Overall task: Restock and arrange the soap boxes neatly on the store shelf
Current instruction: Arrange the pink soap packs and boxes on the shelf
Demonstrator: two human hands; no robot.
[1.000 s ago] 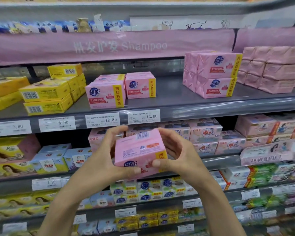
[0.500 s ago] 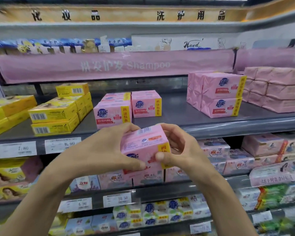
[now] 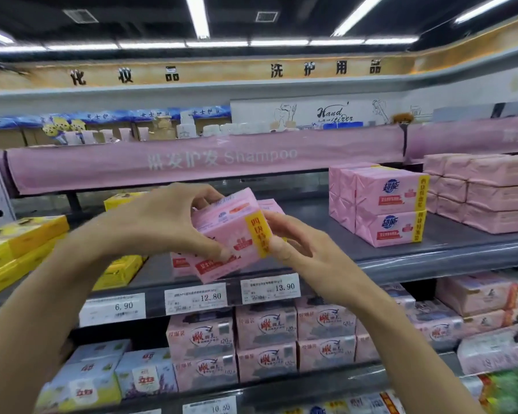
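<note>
Pink soap pack (image 3: pixel 232 234), yellow band at its right end: held tilted in front of the grey shelf (image 3: pixel 401 255), clamped between both hands.

Left hand (image 3: pixel 165 222): fingers curled over the pack's top left edge, thumb pressed on its front face low down; closed on the pack.

Right hand (image 3: pixel 296 240): thumb on the yellow band, fingers wrapped behind the right end; closed on the pack.

Behind the left fingers and the pack: further pink packs (image 3: pixel 181 262) on the shelf, mostly hidden; a corner of another (image 3: pixel 271 206) shows just above the right fingertips.

Left of the left-hand fingers: yellow soap boxes (image 3: pixel 21 240) stacked on the same shelf; more yellow boxes (image 3: pixel 120 271) below the left wrist.

Right of the right-hand fingers, well apart: stack of pink packs (image 3: pixel 386 204), two high, labels facing out; beyond it, plain pink wrapped blocks (image 3: pixel 485 189).

Below both hands: price tags on the shelf edge reading 6.90 (image 3: pixel 112 309), 12.80 (image 3: pixel 195 297) and 13.90 (image 3: pixel 269 288).

Under those: lower shelf with pink boxes (image 3: pixel 263 342) in two tiers and pale blue boxes (image 3: pixel 117 375) to their left.

Above the fingers: pink banner (image 3: pixel 210 159) marked "Shampoo".
</note>
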